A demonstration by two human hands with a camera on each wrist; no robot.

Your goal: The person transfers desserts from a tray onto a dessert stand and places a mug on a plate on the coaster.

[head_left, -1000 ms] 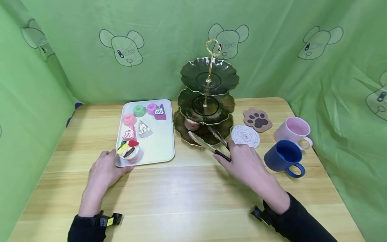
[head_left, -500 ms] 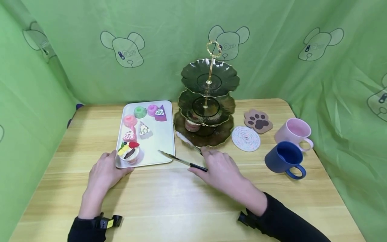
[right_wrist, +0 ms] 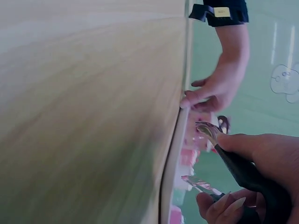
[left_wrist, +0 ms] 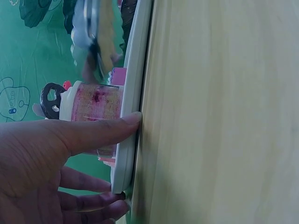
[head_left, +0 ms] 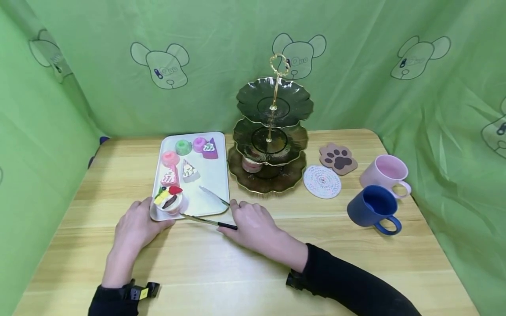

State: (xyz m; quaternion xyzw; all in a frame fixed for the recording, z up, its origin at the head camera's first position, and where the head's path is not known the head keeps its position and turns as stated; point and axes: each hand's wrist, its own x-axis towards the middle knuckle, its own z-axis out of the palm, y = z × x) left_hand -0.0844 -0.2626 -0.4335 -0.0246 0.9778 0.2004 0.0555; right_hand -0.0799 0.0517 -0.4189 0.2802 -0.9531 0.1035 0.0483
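Observation:
My left hand holds the near-left corner of a white tray, thumb on the front rim, fingers round the side. On that corner stands a toy dessert cup topped with fruit shapes; the left wrist view shows its pink-and-tan layers. In my right hand is a pair of tongs with black handles. Their arms are spread: one tip lies close to the cup's near side, the other over the tray to its right. Beyond the cup are a pink cake slice and a white-topped slice.
Farther back on the tray are a purple slice and green, pink and magenta rings. A three-tier stand bears another cup. Rightward lie a paw coaster, round coaster, pink mug and blue mug.
My right hand has carried the spread tongs leftward, from the stand's bottom tier to beside the dessert cup on the tray. My left hand has stayed at the tray's corner.

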